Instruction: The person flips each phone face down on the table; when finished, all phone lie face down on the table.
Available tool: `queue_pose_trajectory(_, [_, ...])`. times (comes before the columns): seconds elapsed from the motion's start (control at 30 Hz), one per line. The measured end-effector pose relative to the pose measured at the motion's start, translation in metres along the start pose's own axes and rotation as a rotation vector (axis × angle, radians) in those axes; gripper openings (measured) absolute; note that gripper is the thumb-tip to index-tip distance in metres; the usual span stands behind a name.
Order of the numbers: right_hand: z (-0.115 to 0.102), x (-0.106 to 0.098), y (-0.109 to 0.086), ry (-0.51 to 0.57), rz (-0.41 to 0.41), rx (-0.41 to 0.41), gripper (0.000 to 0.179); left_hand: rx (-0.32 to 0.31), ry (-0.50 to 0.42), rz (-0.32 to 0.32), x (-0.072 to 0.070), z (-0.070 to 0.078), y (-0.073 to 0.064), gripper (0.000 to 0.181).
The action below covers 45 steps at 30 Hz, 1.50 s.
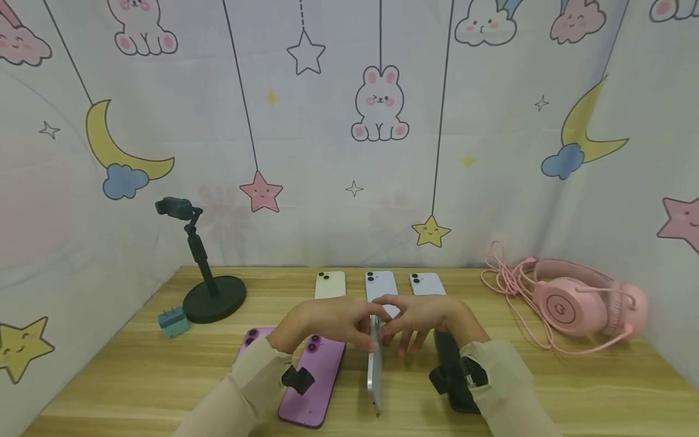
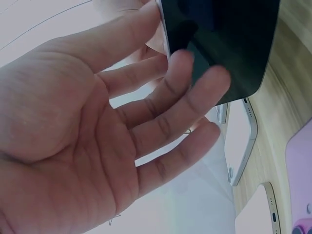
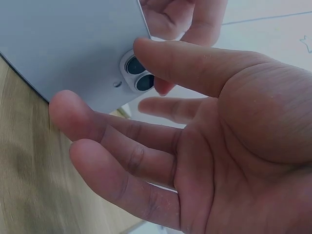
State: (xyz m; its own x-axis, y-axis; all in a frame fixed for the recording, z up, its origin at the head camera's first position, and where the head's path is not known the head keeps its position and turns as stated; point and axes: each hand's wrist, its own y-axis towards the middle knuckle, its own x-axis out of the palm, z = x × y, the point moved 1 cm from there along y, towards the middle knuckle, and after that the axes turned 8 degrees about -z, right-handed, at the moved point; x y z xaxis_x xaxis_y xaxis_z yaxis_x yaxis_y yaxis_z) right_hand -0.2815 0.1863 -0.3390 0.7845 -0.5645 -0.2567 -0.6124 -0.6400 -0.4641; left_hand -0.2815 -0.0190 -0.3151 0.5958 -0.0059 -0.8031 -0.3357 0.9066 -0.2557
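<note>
A pale phone [image 1: 374,370] stands on its edge between both hands, close over the wooden table. Its dark screen [image 2: 224,44] faces the left hand [image 1: 334,318], whose thumb and index finger grip the upper part. From the other side, the right hand [image 1: 425,312] pinches the top end, thumb beside the two camera lenses [image 3: 139,73], its other fingers spread loosely. Under the left wrist lies a purple phone [image 1: 322,379]; another purple phone [image 1: 256,335] is mostly hidden behind that forearm. A black phone-shaped object [image 1: 452,364] lies partly hidden under the right wrist.
Along the back lie a pale yellow phone [image 1: 330,285] and two whitish phones [image 1: 381,285], [image 1: 428,283]. At left stand a black phone stand [image 1: 214,297] and a small teal charger [image 1: 173,321]. Pink headphones [image 1: 573,303] with a coiled cable rest at right, before a printed curtain [image 1: 338,158].
</note>
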Motion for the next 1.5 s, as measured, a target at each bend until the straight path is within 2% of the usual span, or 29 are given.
queue_pose_trajectory(0.2, [0.0007, 0.0011, -0.0001, -0.007, -0.009, -0.016, 0.067, -0.034, 0.063, 0.048, 0.0013, -0.0013, 0.0028, 0.055])
queue_pose_trajectory(0.37, [0.0007, 0.0004, -0.0009, -0.006, 0.003, -0.007, 0.065, -0.07, 0.057, 0.059, 0.0016, -0.0016, 0.0041, 0.063])
queue_pose_trajectory(0.6, [0.0, 0.0011, -0.0015, -0.028, -0.004, 0.0, 0.069, -0.063, 0.051, 0.066, 0.0027, -0.004, 0.0048, 0.067])
queue_pose_trajectory(0.73, [-0.0008, 0.0025, -0.0015, -0.031, -0.015, 0.001, 0.062, -0.058, 0.05, 0.059, 0.0033, -0.0049, 0.0047, 0.067])
queue_pose_trajectory(0.93, [-0.0018, 0.0036, -0.0008, -0.032, -0.002, 0.004, 0.057, -0.059, 0.046, 0.053, 0.0016, -0.0039, 0.0026, 0.066])
queue_pose_trajectory(1.23, [-0.0024, 0.0032, -0.0016, -0.018, 0.005, 0.02, 0.072, -0.033, 0.062, 0.035, 0.0003, -0.0039, 0.0025, 0.063])
queue_pose_trajectory(1.5, [-0.0026, 0.0023, -0.0011, -0.028, -0.005, 0.016, 0.067, -0.045, 0.082, 0.038, -0.0005, -0.0044, -0.0004, 0.045])
